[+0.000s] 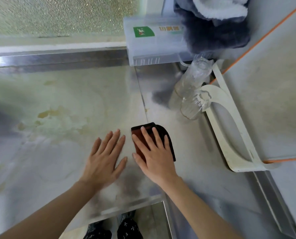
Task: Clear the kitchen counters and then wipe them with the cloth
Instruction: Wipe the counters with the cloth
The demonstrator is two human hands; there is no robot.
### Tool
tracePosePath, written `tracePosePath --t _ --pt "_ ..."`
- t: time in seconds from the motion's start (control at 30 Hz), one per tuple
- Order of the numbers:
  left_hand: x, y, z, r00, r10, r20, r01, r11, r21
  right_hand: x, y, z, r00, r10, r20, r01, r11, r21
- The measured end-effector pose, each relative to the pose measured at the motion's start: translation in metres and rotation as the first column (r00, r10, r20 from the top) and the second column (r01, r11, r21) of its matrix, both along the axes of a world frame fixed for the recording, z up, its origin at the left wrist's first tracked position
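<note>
The right hand (152,157) is lying flat on the folded dark red cloth (148,127), fingers straight and slightly spread, pressing it down on the steel counter (57,152) rather than gripping it. The left hand (104,159) is resting just beside it, palm down and fingers fanned wide, holding nothing and bracing on the bare metal. The cloth is sitting near the front middle of the counter, right beside a seam in the surface, with its black edge showing past the little finger. To the left and further back, yellowish stains (45,114) are spreading over the metal – the wiping looks to be only partly done. To the right and back, two clear glass jars (193,78) are leaning against a white rack (230,128), with a clear plastic box (152,42) and a dark towel (212,31) behind them (so the clearing does not look finished on that side). The main risk, as I judge it, is a wide sweep to the right running into the jars and sending them rolling or knocking together – they are not standing upright. A flat palm is also giving little hold on the cloth, so it may bunch or slip out on a firm stroke. Dried stains may smear rather than lift if the pressure is too light.
</note>
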State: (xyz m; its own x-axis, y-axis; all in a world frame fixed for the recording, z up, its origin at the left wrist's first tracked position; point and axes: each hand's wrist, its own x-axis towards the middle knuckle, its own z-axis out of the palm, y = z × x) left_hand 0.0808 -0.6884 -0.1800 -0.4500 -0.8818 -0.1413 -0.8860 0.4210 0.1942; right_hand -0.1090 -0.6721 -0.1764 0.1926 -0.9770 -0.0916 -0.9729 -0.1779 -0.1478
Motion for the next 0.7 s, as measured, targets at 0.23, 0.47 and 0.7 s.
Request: tracePosePath --t 0.23,0.47,0.7 --pt "0.0 -0.003 -0.008 0.999 -0.008 0.035 0.008 1.0 -0.017 -0.02 -0.076 -0.003 0.962 -0.271 -0.038 0.27 0.963 -0.022" --pt "0.001 -0.002 -0.006 0.999 -0.015 0.043 0.015 1.0 0.012 -0.004 -0.01 0.001 0.984 0.17 0.054 -0.172 0.984 0.038" --pt "0.0 -0.004 -0.004 1.0 -0.019 0.025 0.019 1.0 0.01 -0.017 -0.133 0.0 0.972 -0.225 0.071 0.224 0.974 0.026"
